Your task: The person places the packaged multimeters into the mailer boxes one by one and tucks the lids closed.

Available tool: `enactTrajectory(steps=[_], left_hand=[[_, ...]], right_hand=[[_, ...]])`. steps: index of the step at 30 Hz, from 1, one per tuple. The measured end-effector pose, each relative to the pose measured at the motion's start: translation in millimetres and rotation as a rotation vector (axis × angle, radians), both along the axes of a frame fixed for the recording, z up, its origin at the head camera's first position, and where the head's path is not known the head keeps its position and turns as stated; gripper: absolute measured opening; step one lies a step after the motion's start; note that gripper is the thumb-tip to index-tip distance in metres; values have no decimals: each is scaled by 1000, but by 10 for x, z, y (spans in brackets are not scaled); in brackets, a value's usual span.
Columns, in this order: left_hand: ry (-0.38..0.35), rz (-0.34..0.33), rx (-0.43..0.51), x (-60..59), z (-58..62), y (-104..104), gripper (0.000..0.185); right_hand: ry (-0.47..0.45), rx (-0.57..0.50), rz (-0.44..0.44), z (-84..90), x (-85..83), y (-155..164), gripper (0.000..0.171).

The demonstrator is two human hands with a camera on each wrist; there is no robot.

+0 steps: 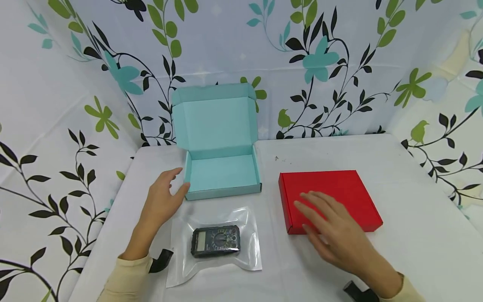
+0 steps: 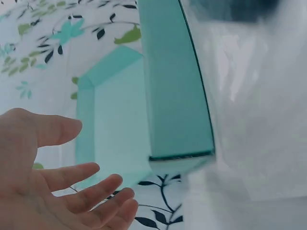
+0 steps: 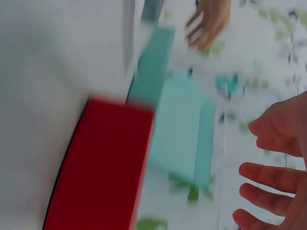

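A teal cardboard box (image 1: 222, 176) stands with its lid raised at the back of the table; its inside shows bare. My left hand (image 1: 163, 199) is at the box's left front corner, fingers spread and gripping nothing; whether a fingertip touches the box I cannot tell. In the left wrist view that hand (image 2: 72, 177) is beside the teal box (image 2: 177, 86). Over the front left part of a closed red box (image 1: 339, 188) hovers my right hand (image 1: 332, 230), its fingers loosely extended. Between the hands lies a black multimeter (image 1: 216, 241) inside a clear plastic bag (image 1: 247, 235).
A white cloth covers the table (image 1: 302, 155). Behind and at both sides hangs a leaf-patterned curtain (image 1: 226, 46). Black straps or mounts (image 1: 161, 261) are on both wrists.
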State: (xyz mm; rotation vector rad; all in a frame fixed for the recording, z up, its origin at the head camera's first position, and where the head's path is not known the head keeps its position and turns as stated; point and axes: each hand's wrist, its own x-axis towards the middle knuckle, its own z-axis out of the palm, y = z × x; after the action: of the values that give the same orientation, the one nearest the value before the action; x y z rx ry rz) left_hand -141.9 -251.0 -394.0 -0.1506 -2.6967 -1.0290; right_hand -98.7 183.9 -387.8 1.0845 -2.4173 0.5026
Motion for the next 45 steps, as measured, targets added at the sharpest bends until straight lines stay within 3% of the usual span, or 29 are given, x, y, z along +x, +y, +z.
enactTrajectory(steps=[3, 5, 8, 18, 24, 31, 39, 45], left_hand=[[-57, 29, 12, -49, -81, -128, 54], [-99, 22, 12, -73, -151, -182, 57], [-140, 6, 6, -101, -259, -230, 59], [-172, -22, 53, -181, -476, -296, 62], [-185, -39, 69, -233, -466, -274, 60], [-201, -43, 92, -229, -416, -263, 64], [-243, -21, 73, -192, -388, -245, 71], [-271, -72, 29, -153, -361, -219, 80]], right_hand=[[-13, 42, 134, -15, 27, -415, 58], [-23, 67, 211, -39, 46, -673, 68], [-43, 102, 310, -104, 76, -996, 66], [-164, 279, 454, -391, 55, -1518, 66], [-204, 364, 392, -537, -65, -1609, 76], [-192, 393, 352, -600, -160, -1624, 76], [-180, 418, 347, -600, -144, -1590, 74], [-236, 401, 352, -556, -69, -1526, 76]])
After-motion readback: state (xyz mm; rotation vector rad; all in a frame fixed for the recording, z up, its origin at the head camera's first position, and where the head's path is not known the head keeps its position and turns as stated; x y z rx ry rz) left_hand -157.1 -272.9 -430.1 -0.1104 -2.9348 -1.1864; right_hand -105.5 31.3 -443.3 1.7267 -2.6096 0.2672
